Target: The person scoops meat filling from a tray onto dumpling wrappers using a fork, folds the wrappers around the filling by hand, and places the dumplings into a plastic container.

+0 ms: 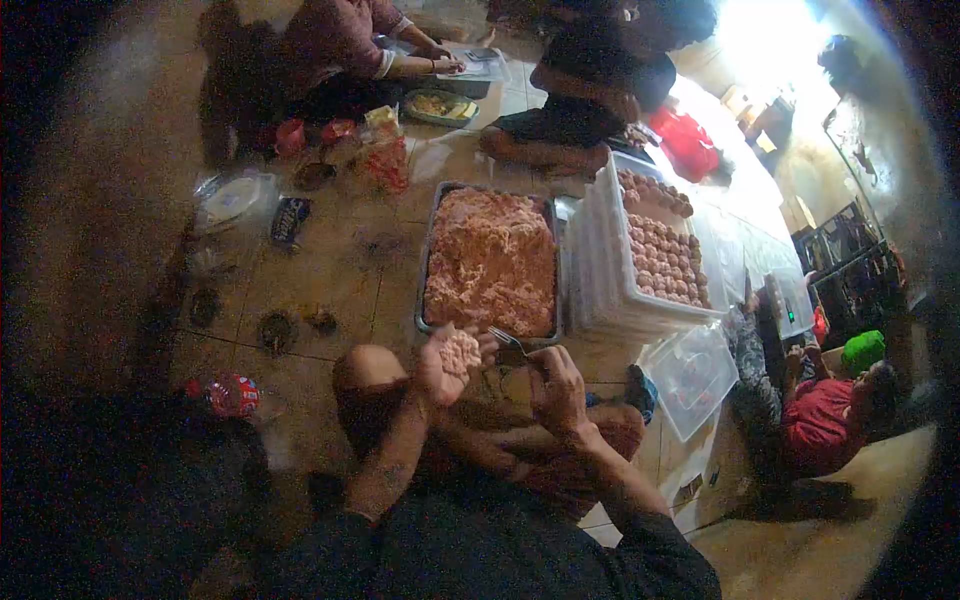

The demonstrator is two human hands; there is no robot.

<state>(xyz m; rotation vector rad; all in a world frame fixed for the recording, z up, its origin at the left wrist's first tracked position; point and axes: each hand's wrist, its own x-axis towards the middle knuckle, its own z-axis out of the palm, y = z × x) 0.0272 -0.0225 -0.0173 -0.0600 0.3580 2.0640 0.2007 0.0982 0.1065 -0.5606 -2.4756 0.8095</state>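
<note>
1. Nearest the camera is the wearer's dark shirt (pixel 480 545), above crossed legs on a tiled floor.
2. Just beyond, the left hand (pixel 430 376) is turned palm up, its fingers apart and loosely curved, with a lump of pale pink, minced-looking mixture (pixel 460 354) resting on it.
3. The right hand (pixel 562 392) has its fingers closed around the handle of a metal fork (pixel 509 341), tines pointing toward the lump but apparently apart from it.
4. Ahead stands a dark-rimmed tray (pixel 429 255) heaped with more of the mixture. Just to its right is a stack of translucent plastic boxes (pixel 598 270), the top one holding rows of round balls (pixel 665 255).
5. The step in hand looks like portioning and shaping one lump. The next move seems to call for a steady, cupped left palm and light work with the fork, so that nothing drops.
6. Writing is scarce. A blue packet (pixel 290 221) on the left carries white lettering too blurred to read surely; a red package (pixel 232 396) has a label I cannot make out. At right, a pale device (pixel 788 303) shows a green display, its digits illegible.
</note>
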